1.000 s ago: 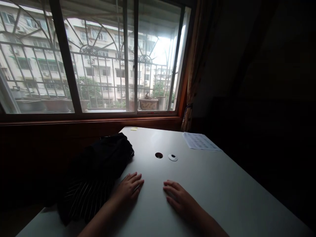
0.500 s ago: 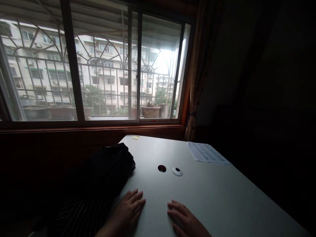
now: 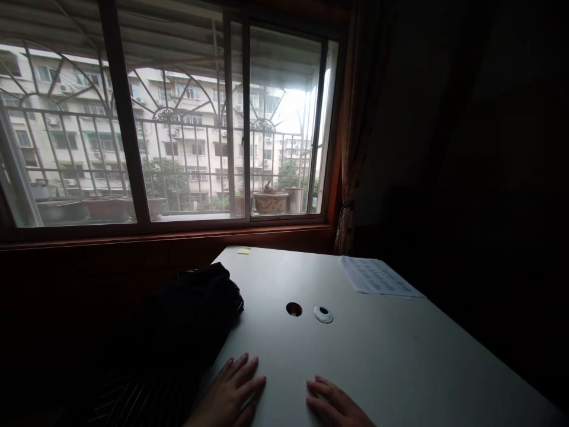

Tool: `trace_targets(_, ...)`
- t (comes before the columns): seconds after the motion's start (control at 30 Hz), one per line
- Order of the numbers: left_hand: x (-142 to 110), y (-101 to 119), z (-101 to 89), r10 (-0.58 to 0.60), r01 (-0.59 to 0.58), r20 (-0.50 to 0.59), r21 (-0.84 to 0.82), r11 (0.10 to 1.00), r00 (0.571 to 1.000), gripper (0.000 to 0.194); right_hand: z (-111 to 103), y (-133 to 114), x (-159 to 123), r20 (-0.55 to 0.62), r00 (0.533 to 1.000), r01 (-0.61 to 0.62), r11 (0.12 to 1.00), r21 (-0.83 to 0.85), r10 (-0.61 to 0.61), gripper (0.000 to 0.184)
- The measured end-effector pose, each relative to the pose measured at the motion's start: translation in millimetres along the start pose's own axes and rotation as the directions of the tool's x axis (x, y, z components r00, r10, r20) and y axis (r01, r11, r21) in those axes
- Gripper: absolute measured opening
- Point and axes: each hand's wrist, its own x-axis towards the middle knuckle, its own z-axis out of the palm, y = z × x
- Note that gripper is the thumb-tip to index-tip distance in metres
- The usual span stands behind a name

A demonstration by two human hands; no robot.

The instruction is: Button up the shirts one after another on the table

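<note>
My left hand [image 3: 233, 394] lies palm down on the white desk [image 3: 377, 350], fingers stretched and a little apart, holding nothing. To its right, my right hand [image 3: 333, 403] also rests on the desktop with its fingers extended; the frame's lower edge cuts off part of it. Beyond the hands is a round hole [image 3: 294, 309] in the desktop. Beside that hole lies a round ring-shaped cover [image 3: 323, 314] with a dark opening in it. A dark cloth bundle [image 3: 195, 314], perhaps a garment or bag, drapes over the left edge near my left hand.
Printed sheets of paper [image 3: 377, 277] lie at the desk's far right edge. A small yellow sticky note [image 3: 244, 251] is at the far left corner. Behind the desk stands a sliding window [image 3: 240, 118] with a tied curtain [image 3: 349, 178] at its right.
The view has shifted slightly, so desk and hands sit a little lower in it. Both hands stay flat on the desktop, and nothing has been picked up.
</note>
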Motion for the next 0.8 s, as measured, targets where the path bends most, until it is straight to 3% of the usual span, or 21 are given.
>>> trace_targets(0.5,-2.4,6.6,-17.2,-0.023,0.036,0.128,-0.094,0.995,0.991,0.053,-22.8,-32.8,0.9,0.057,0.994,-0.099,0.993,0.056,0.096,0.043)
trace_targets(0.67,0.2,13.9,-25.5,-0.029,0.033,0.028,-0.176,0.984,0.999,0.046,-22.8,-37.5,-0.3,0.016,0.997,-0.07,0.996,0.059,0.069,0.041)
trace_targets(0.8,9.6,23.4,-54.4,-0.183,0.103,-0.186,-0.371,0.923,0.965,0.023,-39.6,-45.2,2.6,-0.163,0.985,-0.036,0.991,0.13,0.057,0.027)
